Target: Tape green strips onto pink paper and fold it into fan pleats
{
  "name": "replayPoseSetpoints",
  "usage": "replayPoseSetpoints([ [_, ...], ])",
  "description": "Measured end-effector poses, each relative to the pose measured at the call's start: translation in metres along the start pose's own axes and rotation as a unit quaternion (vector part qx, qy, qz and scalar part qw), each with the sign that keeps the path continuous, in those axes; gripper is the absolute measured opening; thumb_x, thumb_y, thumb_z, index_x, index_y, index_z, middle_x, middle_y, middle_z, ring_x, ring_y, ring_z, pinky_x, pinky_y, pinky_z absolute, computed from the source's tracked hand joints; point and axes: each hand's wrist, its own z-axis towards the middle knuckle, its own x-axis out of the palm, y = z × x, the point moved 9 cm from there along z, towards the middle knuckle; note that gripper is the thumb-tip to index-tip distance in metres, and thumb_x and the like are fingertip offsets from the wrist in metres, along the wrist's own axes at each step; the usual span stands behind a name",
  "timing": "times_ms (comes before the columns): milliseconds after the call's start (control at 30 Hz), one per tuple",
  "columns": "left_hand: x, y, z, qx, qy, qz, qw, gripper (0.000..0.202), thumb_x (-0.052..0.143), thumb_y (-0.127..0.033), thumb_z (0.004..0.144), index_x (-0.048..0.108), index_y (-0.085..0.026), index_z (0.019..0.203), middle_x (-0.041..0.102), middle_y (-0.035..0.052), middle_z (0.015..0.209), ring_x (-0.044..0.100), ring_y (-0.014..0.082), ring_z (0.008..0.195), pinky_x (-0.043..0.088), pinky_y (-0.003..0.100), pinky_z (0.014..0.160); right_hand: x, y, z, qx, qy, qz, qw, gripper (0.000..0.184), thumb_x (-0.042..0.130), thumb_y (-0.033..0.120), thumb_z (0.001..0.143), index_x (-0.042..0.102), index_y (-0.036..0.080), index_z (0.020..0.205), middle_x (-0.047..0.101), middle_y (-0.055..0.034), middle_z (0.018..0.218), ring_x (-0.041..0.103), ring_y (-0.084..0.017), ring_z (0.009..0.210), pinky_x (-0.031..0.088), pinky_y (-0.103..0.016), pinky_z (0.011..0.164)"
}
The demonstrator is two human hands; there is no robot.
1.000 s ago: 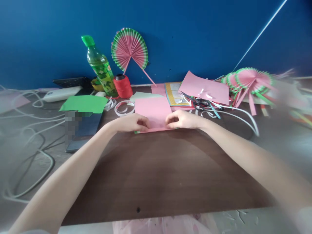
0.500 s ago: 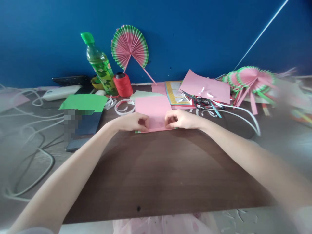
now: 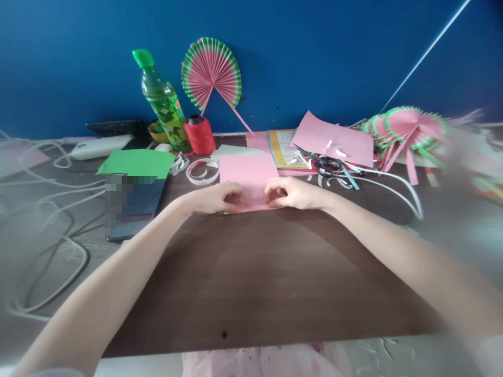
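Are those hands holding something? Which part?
Left hand and right hand touch the near edge of the pink paper; gripping or just pressing, I can't tell.

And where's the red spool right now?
The spool stands left of centre in the head view, near the blue wall, just right of the bottle and behind the tape roll.

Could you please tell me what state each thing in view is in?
Left hand: fingers curled, touching the pink sheet
Right hand: fingers curled, touching the pink sheet
Pink sheet: lying on the table
Bottle: capped
Single paper fan: spread open
Green sheet: lying down
Red thread spool: wound
Scissors: lying down; open or shut unclear
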Motion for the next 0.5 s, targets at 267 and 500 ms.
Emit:
replayPoseSetpoints([
  [267,0.0007,0.0012,-0.0009,-0.001,0.009,0.007,1.0,0.026,0.056,-0.03,0.077,0.068,-0.019,0.097,0.053,0.0023,0.089,0.05,0.0139,0.084,0.037,0.023,0.078,0.0072,-0.0054,-0.0027,-0.025,0.037,0.044,0.998,0.021,0.059,0.026,0.075,0.071,0.023,0.092,0.047,-0.0018,0.093,0.047,-0.01,0.077,0.039,-0.025,0.07],
  [500,0.0018,0.0046,0.0001,-0.001,0.017,-0.001,1.0,0.025,0.055,-0.029,0.078,0.071,-0.021,0.096,0.052,0.0017,0.085,0.05,0.0122,0.08,0.038,0.021,0.074,0.0085,-0.0057,-0.0029,-0.005,0.05,0.063,0.997,0.019,0.061,0.026,0.074,0.073,0.021,0.088,0.047,-0.0022,0.096,0.048,-0.009,0.075,0.043,-0.026,0.073],
])
